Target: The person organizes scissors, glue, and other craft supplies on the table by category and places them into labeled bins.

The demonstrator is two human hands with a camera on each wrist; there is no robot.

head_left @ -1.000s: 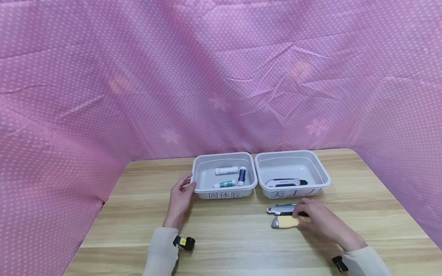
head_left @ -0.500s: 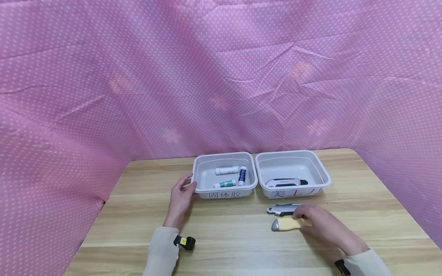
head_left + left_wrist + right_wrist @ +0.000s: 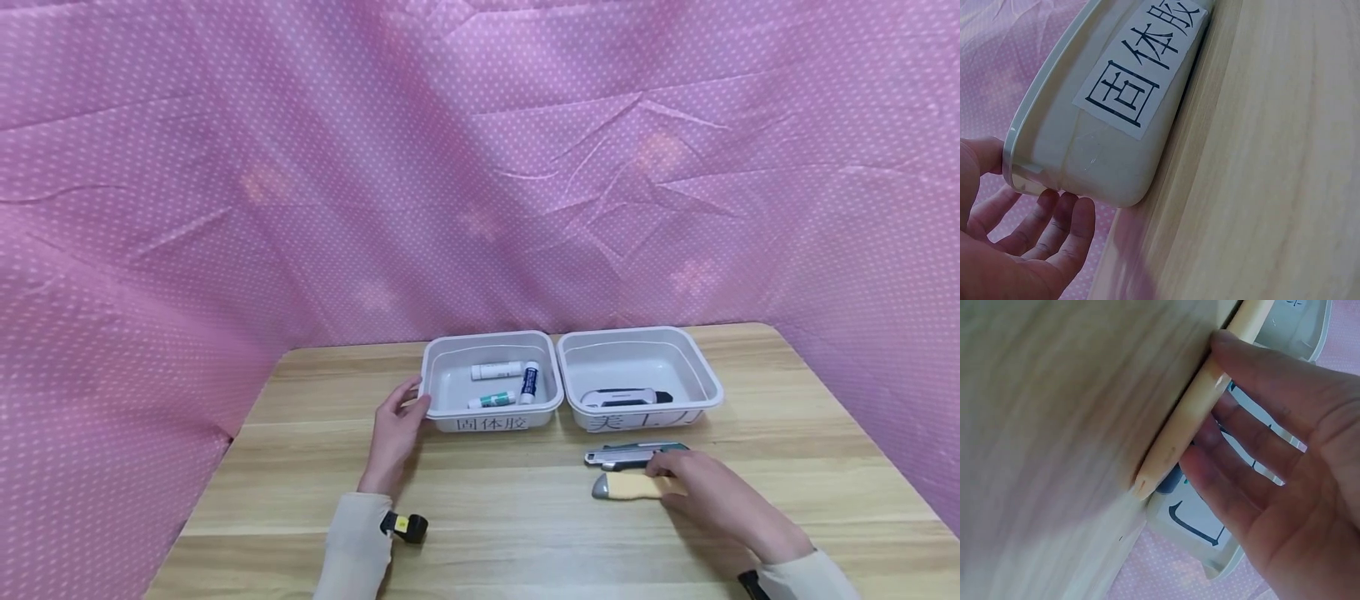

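In the head view my left hand (image 3: 393,437) holds the left corner of a white plastic bin (image 3: 489,339). The left wrist view shows the thumb at the rim and curled fingers (image 3: 1072,240) against the bin's side. Inside that bin lie a white glue stick (image 3: 496,371), a blue-and-white one (image 3: 529,382) and a green-and-white one (image 3: 492,400). My right hand (image 3: 723,500) pinches a yellow utility knife (image 3: 632,486) between thumb and fingers, low at the wooden table. Just beyond it lie silver and green box cutters (image 3: 618,455), partly hidden by the hand.
A second white bin (image 3: 633,335) stands beside the first, holding a white-and-black box cutter (image 3: 622,397). Both bins carry paper labels with Chinese characters. A pink dotted cloth (image 3: 465,167) hangs behind and beside the wooden table (image 3: 495,533).
My right hand has drawn slightly toward me with the yellow utility knife, and more of the green box cutter shows. The left hand stays at the bin's corner.
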